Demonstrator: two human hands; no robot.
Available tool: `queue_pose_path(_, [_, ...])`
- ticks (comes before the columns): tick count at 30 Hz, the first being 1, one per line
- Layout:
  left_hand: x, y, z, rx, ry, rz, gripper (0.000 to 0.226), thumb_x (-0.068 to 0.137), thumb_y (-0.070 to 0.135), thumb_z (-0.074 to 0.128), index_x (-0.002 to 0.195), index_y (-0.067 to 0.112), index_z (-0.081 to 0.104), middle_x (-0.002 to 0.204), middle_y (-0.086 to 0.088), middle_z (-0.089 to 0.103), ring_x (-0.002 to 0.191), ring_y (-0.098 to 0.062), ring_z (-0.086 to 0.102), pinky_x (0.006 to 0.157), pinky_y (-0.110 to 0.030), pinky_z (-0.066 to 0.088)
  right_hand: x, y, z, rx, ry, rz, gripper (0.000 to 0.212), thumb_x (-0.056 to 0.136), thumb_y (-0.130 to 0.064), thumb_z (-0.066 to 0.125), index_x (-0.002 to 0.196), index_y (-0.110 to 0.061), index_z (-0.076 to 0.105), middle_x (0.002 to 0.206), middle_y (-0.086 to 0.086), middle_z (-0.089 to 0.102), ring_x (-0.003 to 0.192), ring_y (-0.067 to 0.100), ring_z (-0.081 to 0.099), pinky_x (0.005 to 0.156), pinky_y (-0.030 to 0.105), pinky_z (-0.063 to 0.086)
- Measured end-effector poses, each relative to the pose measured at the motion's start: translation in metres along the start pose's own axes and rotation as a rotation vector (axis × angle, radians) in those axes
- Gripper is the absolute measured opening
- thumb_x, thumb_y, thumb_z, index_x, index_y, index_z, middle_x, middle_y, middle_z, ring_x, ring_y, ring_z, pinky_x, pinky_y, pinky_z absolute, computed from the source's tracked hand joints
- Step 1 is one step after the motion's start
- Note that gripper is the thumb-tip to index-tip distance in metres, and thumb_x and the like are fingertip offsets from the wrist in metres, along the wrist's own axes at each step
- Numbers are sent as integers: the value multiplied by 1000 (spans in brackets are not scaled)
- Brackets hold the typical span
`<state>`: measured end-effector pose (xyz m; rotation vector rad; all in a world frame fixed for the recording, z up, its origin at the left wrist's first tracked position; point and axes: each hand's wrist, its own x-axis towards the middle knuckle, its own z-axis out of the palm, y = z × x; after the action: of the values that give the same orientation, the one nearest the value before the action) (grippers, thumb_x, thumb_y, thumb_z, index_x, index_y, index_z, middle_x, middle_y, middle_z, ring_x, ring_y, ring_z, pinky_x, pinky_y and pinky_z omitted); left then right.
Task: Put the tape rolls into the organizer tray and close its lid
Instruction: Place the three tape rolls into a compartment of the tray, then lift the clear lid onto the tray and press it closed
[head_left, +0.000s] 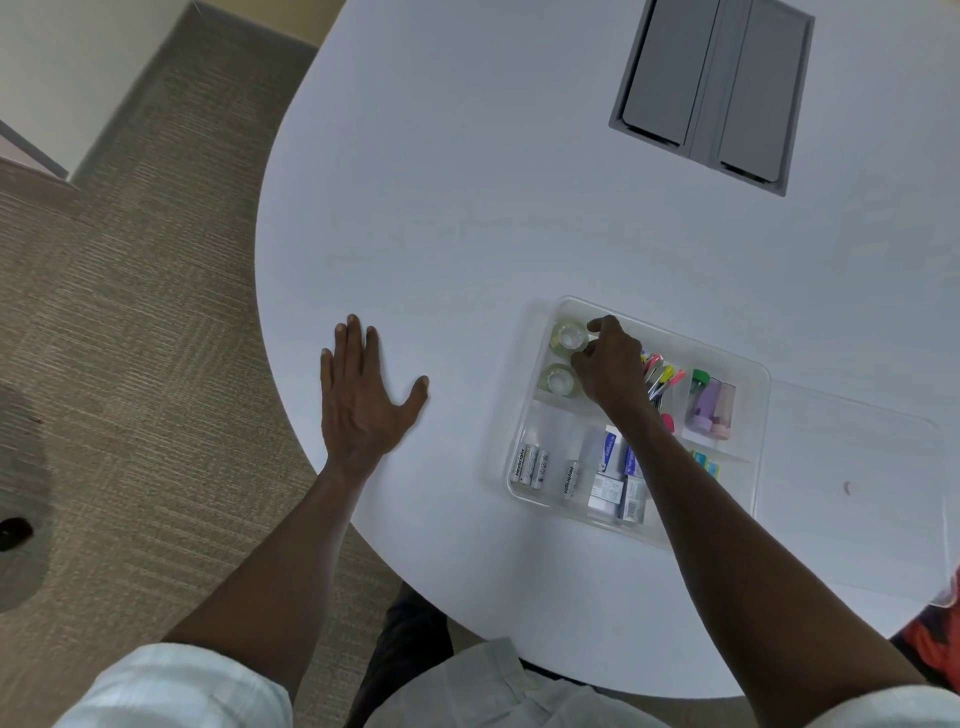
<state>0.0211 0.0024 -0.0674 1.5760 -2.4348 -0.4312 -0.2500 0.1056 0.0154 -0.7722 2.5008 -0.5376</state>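
Right hand (610, 366) pinches tape roll (569, 339) in the organizer tray (524, 499) far-left compartment; careless release may tip it against the 2nd roll (558, 379).

The right hand (613, 364) and forearm hide part of the pens (660, 376) and small boxes (615, 478)

Bright, even overhead light on the white table (467, 218) — soft shadows, wide-angle bending at edges, slightly soft focus.
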Motion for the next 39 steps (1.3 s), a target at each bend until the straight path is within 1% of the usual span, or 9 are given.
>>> queue_pose_path(12, [1,0,-2,-20,-63,3,95,90,66,52,158,4,28,170,-14,14,160,-27,11,130,-47,13,-5,-3,-18,-33,-91,-38,48,85,-5,60,131,-3,47,116,24,64,111,37,59,86,37,49])
queue_pose_path(14, [1,1,-7,-29,-94,3,96,89,66,50,158,4,27,170,-15,12,160,-27,10,130,-47,11,-9,-2,-28,-8,-78,-47,43,84,-4,57,127,-4,51,106,19,69,106,34,61,86,40,53])
queue_pose_path(16, [4,4,-13,-28,-160,-13,98,89,67,46,160,4,22,171,-14,7,160,-27,5,130,-48,8,-13,1,-39,28,-62,-49,36,83,-2,54,119,-5,57,80,6,70,89,29,62,70,32,53])
queue_pose_path(18, [8,10,-20,-19,-235,-32,97,92,65,48,161,4,17,171,-15,2,160,-27,0,130,-50,5,-17,6,-48,43,-27,-48,30,83,-2,51,111,-7,62,64,-9,61,73,20,57,53,17,43])
queue_pose_path(20, [14,21,-30,-34,-289,-26,92,96,61,49,161,4,17,171,-15,2,160,-29,0,129,-54,3,-23,13,-55,58,21,-36,27,83,-4,52,106,-8,66,70,-6,64,65,13,56,46,7,35])
queue_pose_path(23, [17,44,-44,-100,-315,59,82,101,54,44,161,5,18,171,-12,4,160,-29,1,129,-53,1,-33,27,-61,59,74,-49,22,85,-2,53,100,-6,69,89,12,73,54,2,52,46,0,37])
queue_pose_path(28, [11,82,-60,-170,-271,214,70,106,42,40,161,5,18,171,-9,9,160,-22,2,131,-45,4,-53,39,-66,50,82,-96,21,85,0,52,92,-5,70,93,15,74,71,18,60,66,21,42])
queue_pose_path(33, [6,116,-72,-153,-229,331,66,107,39,40,160,4,22,170,-10,13,160,-23,7,130,-44,9,-70,57,-77,108,141,-127,20,83,0,49,90,-5,68,79,16,73,73,31,70,67,34,56])
queue_pose_path(39, [-7,159,-73,-141,-198,399,68,106,42,43,160,6,22,171,-8,13,160,-22,7,130,-45,11,-90,99,-110,234,393,-49,17,83,-4,59,97,-8,66,87,10,73,82,26,67,73,28,50])
